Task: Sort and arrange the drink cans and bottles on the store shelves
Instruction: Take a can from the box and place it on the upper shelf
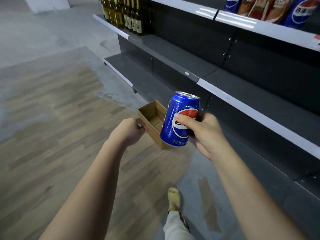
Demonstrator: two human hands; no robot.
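Note:
My right hand grips a blue cola can, held upright and slightly tilted in front of the dark shelving. My left hand hangs over the floor with its fingers curled shut, close to the near rim of a small open cardboard box; I cannot tell whether it touches the box. The box stands on the floor and looks empty where I can see inside. Brown glass bottles stand in a row on the far left of a higher shelf. More blue cans and orange-brown cans sit on the top right shelf.
The grey metal shelf beside the can and the lower shelf carry nothing. Wood-look flooring spreads to the left, bare concrete beyond. My own foot in a yellow sandal is below.

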